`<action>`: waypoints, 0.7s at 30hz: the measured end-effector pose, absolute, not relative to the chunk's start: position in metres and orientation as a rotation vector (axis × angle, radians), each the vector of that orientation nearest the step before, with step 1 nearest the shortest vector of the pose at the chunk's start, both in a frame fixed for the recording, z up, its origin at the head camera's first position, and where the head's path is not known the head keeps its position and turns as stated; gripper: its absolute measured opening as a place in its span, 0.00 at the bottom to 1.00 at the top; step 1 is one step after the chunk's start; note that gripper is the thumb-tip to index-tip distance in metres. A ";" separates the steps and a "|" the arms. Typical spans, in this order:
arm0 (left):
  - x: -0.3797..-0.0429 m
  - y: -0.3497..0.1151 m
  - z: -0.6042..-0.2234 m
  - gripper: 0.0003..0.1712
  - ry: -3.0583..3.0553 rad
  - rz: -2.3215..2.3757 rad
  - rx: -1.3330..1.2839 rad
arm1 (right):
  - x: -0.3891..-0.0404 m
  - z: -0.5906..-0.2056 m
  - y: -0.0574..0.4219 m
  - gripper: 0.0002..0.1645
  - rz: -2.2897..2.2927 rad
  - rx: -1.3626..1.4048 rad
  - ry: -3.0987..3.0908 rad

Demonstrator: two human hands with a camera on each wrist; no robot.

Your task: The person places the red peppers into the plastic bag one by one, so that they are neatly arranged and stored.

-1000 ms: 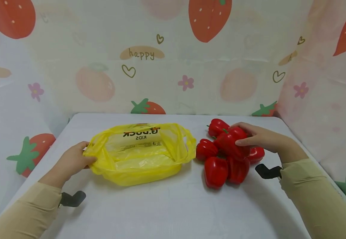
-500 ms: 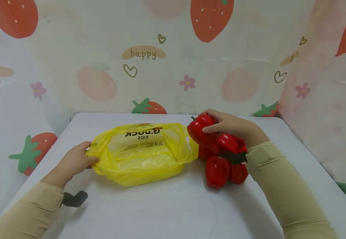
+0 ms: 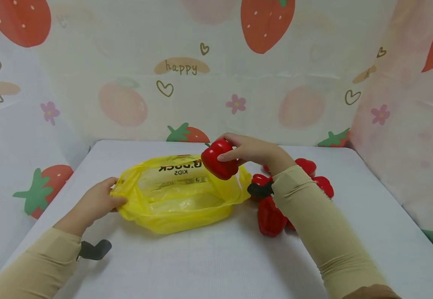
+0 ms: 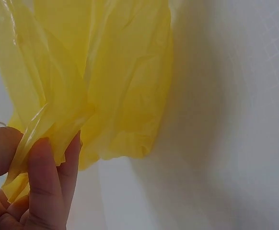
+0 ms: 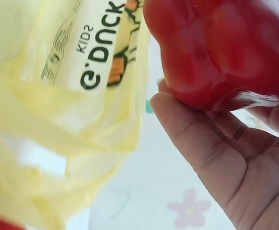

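Note:
My right hand (image 3: pixel 248 149) grips a red bell pepper (image 3: pixel 218 160) with a green stem, raised over the right end of a yellow plastic bag (image 3: pixel 186 220). In the right wrist view the pepper (image 5: pixel 226 52) sits against the thumb and fingers, with the printed side of the bag (image 5: pixel 58 110) to its left. At the bag's left end my left hand (image 3: pixel 98 201) pinches the plastic between thumb and fingers, as the left wrist view shows with the gathered bag (image 4: pixel 125 86). The bag's mouth stands wide, facing up and toward me.
Several more red peppers (image 3: pixel 270 218) lie heaped right of the bag, partly hidden behind my right forearm and sleeve (image 3: pixel 310 216). All rest on a white table (image 3: pixel 186 265). Strawberry-print cloth walls (image 3: pixel 254 83) stand behind and at both sides.
My right hand has lifted the bell pepper off the heap and carried it left over the bag's right end. The left hand keeps its hold on the bag.

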State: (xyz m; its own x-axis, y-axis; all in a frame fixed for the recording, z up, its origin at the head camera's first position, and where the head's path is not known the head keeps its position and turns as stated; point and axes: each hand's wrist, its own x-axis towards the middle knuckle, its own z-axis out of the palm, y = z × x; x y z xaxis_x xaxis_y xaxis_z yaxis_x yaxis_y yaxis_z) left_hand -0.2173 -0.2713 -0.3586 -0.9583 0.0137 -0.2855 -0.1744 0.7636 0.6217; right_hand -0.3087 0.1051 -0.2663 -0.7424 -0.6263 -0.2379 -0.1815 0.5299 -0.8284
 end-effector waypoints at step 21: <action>-0.223 -0.274 -0.365 0.41 2.684 0.997 -0.154 | -0.324 -0.296 0.020 0.35 -1.241 -0.646 2.116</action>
